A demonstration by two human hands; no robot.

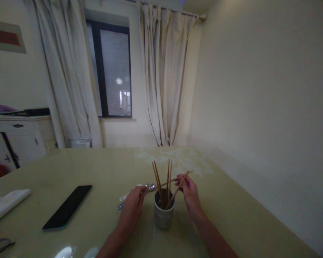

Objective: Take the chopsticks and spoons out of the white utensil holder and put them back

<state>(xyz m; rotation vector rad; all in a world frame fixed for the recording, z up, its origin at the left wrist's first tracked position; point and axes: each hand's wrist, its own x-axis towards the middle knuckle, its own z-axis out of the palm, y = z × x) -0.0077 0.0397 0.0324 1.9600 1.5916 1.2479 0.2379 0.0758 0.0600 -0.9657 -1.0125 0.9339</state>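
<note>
A grey cup [164, 216] with a pale rim stands upright between my hands. Several wooden chopsticks [168, 177] stick up from it, one leaning right across my right fingers. My right hand [187, 188], closed in a pinch, holds another chopstick [166, 184] that lies nearly level behind the cup and reaches toward my left hand. Left of the cup, my left hand [133, 204] is curled, fingertips close to the shiny bowls of spoons [152, 187]. A white handle [123, 197] shows beyond that hand. What the left fingers grip, if anything, is hidden.
On the table [110, 165] at left lie a black phone [68, 206], a white object [9, 204] and dark-handled scissors [1, 247] at the edge of view. A wall [271, 125] borders the table's right side; a curtained window [114, 71] is behind it.
</note>
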